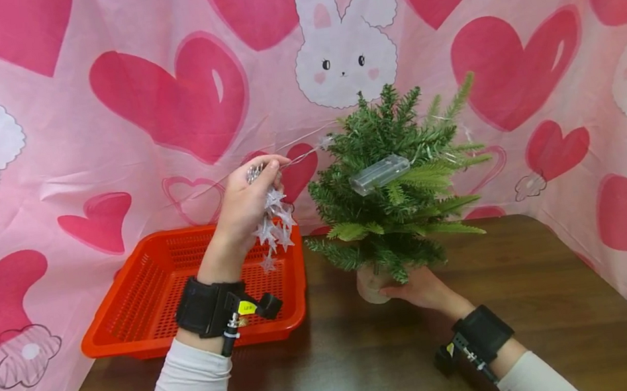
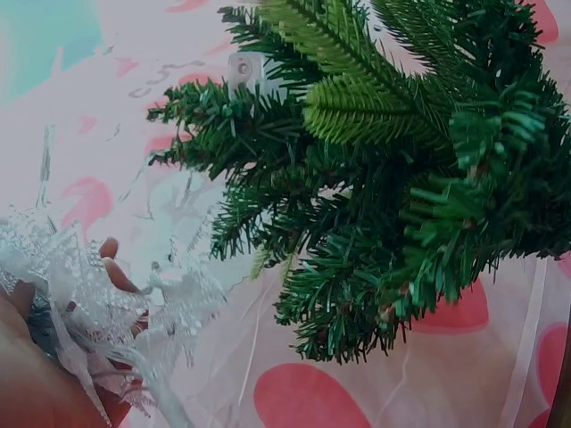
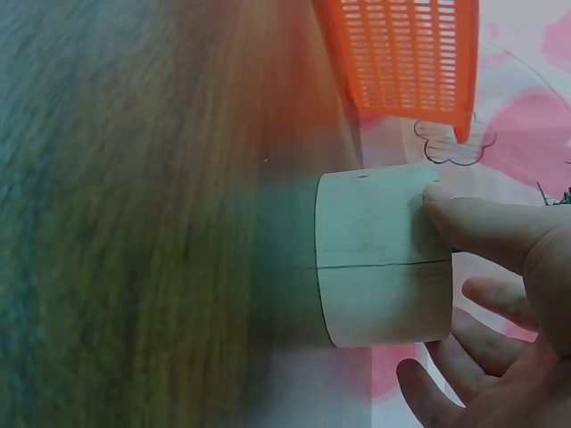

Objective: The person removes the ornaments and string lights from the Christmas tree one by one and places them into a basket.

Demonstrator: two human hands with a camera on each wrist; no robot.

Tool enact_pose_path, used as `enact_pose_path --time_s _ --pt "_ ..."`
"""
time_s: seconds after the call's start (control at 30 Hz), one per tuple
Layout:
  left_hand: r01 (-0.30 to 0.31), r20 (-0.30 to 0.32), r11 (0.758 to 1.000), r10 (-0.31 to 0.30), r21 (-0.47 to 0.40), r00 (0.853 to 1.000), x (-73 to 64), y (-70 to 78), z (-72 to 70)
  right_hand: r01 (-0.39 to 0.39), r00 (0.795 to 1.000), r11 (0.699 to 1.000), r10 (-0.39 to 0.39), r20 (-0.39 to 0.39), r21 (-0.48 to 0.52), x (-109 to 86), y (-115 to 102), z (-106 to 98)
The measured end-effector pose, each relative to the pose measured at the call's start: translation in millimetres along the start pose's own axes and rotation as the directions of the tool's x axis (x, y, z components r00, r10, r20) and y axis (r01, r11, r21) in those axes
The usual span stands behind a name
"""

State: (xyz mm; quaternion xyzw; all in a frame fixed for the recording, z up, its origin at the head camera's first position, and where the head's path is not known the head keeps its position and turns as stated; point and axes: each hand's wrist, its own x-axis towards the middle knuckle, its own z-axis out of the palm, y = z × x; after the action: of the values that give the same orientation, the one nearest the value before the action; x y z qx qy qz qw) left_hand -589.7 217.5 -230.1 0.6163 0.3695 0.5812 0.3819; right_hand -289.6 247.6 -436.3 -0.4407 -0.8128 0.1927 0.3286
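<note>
A small artificial Christmas tree [image 1: 384, 139] stands upright right of the middle, with a pale round base [image 1: 369, 284]. My right hand [image 1: 423, 287] grips that base; in the right wrist view the thumb lies on one side of the base [image 3: 384, 259] and the fingers reach round the other. Whether the base touches the table cannot be told. Left of the tree, my left hand [image 1: 245, 205] holds a bunch of clear star string lights [image 1: 275, 224] in the air. Thin wire runs from it to the branches. A clear battery box [image 1: 379, 174] rests against the tree's front.
An orange-red plastic basket [image 1: 126, 315] sits on the left of the brown wooden table [image 1: 363, 375], behind and below my left hand. Pink cloth [image 1: 144, 19] with hearts and rabbits hangs round the back and sides. Each wrist wears a black strap [image 1: 200, 308] with a small camera.
</note>
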Motion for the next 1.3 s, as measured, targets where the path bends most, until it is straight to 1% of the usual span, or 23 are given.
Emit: enact_pose_path --time_s 0.13,0.2,0.23,0.3,0.37,0.47,0.53,0.57,0.67,0.7,0.73,0.77,0.8,0.9,0.93,0.97,1.03,1.13,1.23,1.3 --pt "-0.033 0.052 0.995 0.028 0.099 0.998 7.2 -4.4 -4.9 -0.072 0.997 0.989 0.072 0.002 0.125 -3.8 -3.3 2.2" --pt "-0.06 0.084 0.989 0.049 0.134 0.995 10.7 -6.4 -6.7 -0.085 0.996 0.985 0.084 0.013 0.151 -4.6 -4.5 3.8" --pt "-0.078 0.108 0.987 0.063 0.138 0.992 14.5 -8.1 -9.0 -0.096 0.995 0.984 0.095 0.009 0.15 -4.8 -6.5 5.6" --pt "-0.097 0.143 0.988 0.08 0.116 0.986 21.9 -10.9 -12.9 -0.085 0.996 0.988 0.089 -0.023 0.127 -4.3 -10.9 10.0" --pt "-0.109 0.138 0.988 0.093 0.111 0.986 21.9 -9.8 -11.8 -0.056 0.998 0.99 0.06 -0.029 0.132 -2.9 -11.3 10.9" --pt "-0.12 0.137 0.989 0.107 0.09 0.985 22.1 -8.6 -10.1 -0.057 0.997 0.981 0.067 -0.047 0.184 -2.1 -12.5 12.6" --pt "-0.133 0.138 0.989 0.123 0.063 0.983 22.8 -8.3 -8.5 -0.053 0.997 0.968 0.067 -0.049 0.247 -1.6 -12.7 13.8" --pt "-0.135 0.137 0.99 0.129 0.04 0.982 23.3 -8.3 -7.6 -0.049 0.997 0.952 0.065 -0.043 0.302 -1.2 -12.6 14.5" --pt "-0.138 0.121 0.99 0.14 -0.03 0.983 24.4 -7.0 -4.3 -0.031 0.997 0.945 0.053 -0.058 0.326 -0.1 -12.4 16.2" --pt "-0.14 0.115 0.989 0.145 -0.046 0.983 24.7 -6.3 -3.2 -0.02 0.998 0.928 0.043 -0.053 0.372 0.5 -12.0 16.8" --pt "-0.14 0.112 0.988 0.146 -0.064 0.983 25.2 -5.7 -2.1 -0.011 0.998 0.923 0.035 -0.055 0.384 0.8 -11.6 17.2" --pt "-0.139 0.107 0.987 0.147 -0.081 0.983 25.5 -4.9 -1.1 -0.005 0.997 0.93 0.032 -0.066 0.367 1.3 -11.9 17.6" --pt "-0.139 0.102 0.986 0.148 -0.092 0.984 25.8 -4.0 0.0 0.0 0.996 0.95 0.028 -0.086 0.313 1.8 -12.2 17.8" --pt "-0.146 0.094 0.983 0.157 -0.112 0.983 27.8 -1.5 3.3 0.007 0.993 0.97 0.021 -0.115 0.242 3.1 -13.1 18.8" --pt "-0.147 0.087 0.982 0.157 -0.118 0.984 28.6 -0.4 4.3 0.007 0.991 0.985 0.016 -0.134 0.17 3.5 -13.8 18.9" --pt "-0.152 0.082 0.981 0.162 -0.12 0.983 29.5 1.1 5.3 0.0 0.989 0.992 0.018 -0.145 0.127 3.8 -14.7 18.9" --pt "-0.172 0.083 0.978 0.182 -0.12 0.98 32.5 3.9 6.7 -0.008 0.988 0.996 0.021 -0.151 0.088 4.3 -16.0 18.9" --pt "-0.206 0.108 0.97 0.22 -0.13 0.969 38.6 8.1 7.4 -0.031 0.987 0.999 0.038 -0.159 0.044 4.6 -18.5 19.1" --pt "-0.255 0.14 0.957 0.273 -0.137 0.952 44.3 12.0 7.8 -0.068 0.983 0.998 0.07 -0.167 0.017 4.6 -20.6 19.0" --pt "-0.282 0.155 0.946 0.306 -0.159 0.939 47.4 14.0 7.9 -0.101 0.981 0.995 0.097 -0.169 -0.014 3.6 -21.8 19.4"
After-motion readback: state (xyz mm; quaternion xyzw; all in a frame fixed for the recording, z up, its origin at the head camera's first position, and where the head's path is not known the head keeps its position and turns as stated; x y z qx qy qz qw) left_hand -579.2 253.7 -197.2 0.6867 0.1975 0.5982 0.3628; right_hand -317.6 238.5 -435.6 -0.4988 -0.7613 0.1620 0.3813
